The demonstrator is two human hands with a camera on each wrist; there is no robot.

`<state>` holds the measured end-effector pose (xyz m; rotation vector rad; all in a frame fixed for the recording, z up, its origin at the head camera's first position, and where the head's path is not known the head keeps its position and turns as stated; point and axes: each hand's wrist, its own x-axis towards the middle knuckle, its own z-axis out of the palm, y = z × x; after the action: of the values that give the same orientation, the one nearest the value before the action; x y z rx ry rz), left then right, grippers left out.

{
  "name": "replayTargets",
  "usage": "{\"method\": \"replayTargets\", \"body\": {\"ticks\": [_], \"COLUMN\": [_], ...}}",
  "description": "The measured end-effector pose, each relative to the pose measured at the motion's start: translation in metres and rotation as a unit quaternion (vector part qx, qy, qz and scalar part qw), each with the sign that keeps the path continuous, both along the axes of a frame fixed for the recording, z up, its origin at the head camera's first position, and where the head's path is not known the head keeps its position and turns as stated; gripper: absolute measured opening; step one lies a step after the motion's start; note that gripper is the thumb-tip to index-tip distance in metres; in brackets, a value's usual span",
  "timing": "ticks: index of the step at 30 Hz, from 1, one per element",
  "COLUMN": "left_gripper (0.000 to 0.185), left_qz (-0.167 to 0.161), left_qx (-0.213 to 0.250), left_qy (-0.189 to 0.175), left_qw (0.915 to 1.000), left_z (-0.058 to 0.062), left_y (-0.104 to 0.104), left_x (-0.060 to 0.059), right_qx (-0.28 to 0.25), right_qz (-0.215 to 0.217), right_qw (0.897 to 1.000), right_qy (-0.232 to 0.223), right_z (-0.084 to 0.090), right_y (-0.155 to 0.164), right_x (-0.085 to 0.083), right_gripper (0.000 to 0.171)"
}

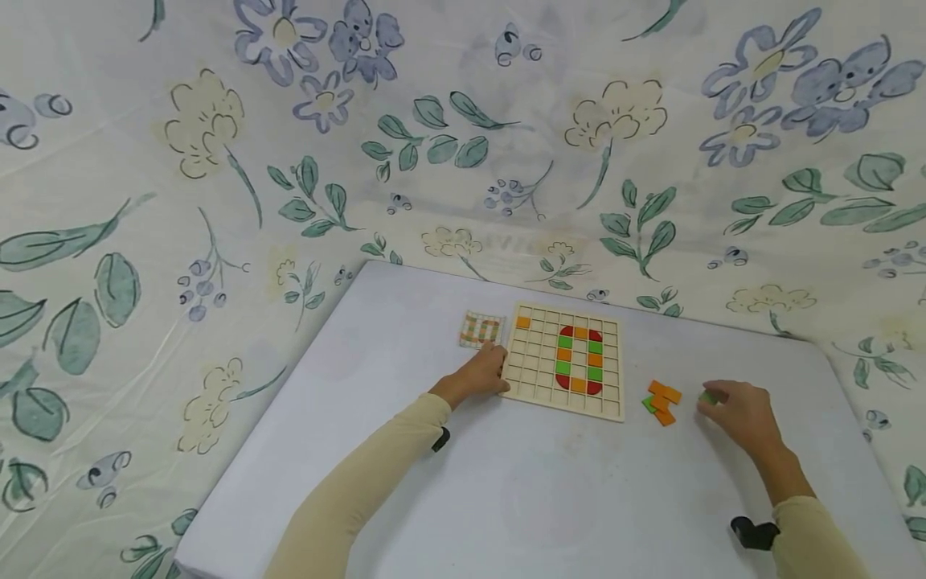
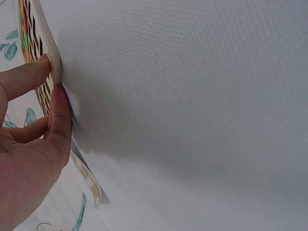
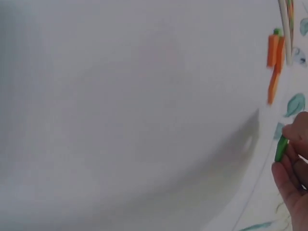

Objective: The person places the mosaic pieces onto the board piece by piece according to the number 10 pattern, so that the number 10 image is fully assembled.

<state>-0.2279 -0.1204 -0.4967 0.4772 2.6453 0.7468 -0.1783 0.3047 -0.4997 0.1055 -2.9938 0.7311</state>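
Green tile sits at the right hand's fingertips, on the white worktop well right of the wooden grid board. Right wrist view shows the fingers curled round the green tile, pinching it at its edge; whether it's lifted or on the surface, can't tell.

Board lies to the left of that grip, with the loose pile of orange and green pieces between them. Right hand is clearly the nearer one to both pile and tile.

Left hand holds the board's left edge: thumb and a finger pinch the board's rim. Pattern card just behind it.

Board carries an oval ring of red, green and orange tiles, plus one orange tile in the far-left corner.

Tile's shape mostly hidden by the fingers; right wrist view is blurred.
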Motion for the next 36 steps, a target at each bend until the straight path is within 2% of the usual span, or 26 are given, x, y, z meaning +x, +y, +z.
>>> {"method": "replayTargets", "body": {"ticks": [11,17,20,25,32,36], "left_gripper": [0.043,0.042,0.044,0.050,0.053,0.054], "left_qz": [0.004,-0.003,-0.004,-0.007,-0.014,-0.007], "left_qx": [0.002,-0.004,-0.005,-0.012,-0.015,-0.014], "left_qy": [-0.002,0.001,0.003,0.011,0.012,0.011], "left_qw": [1.0000,1.0000,1.0000,0.9998,0.9997,0.9998], "left_z": [-0.001,-0.002,-0.003,-0.005,-0.008,-0.007], "left_y": [-0.002,-0.001,-0.001,-0.001,-0.001,-0.004], "left_x": [-0.001,-0.001,-0.001,-0.002,-0.001,0.001], "right_qx": [-0.031,-0.041,-0.035,-0.031,-0.036,-0.028], "right_qz": [0.069,0.128,0.145,0.164,0.230,0.248], "right_qw": [0.997,0.991,0.989,0.986,0.973,0.968], "right_qy": [-0.022,0.005,0.016,-0.001,-0.002,-0.001], "right_z": [0.013,0.011,0.012,0.013,0.012,0.014], "right_y": [-0.075,-0.118,-0.139,-0.171,-0.200,-0.216], "right_x": [-0.066,-0.095,-0.105,-0.118,-0.133,-0.140], "right_gripper": [0.035,0.032,0.031,0.033,0.029,0.029]}}
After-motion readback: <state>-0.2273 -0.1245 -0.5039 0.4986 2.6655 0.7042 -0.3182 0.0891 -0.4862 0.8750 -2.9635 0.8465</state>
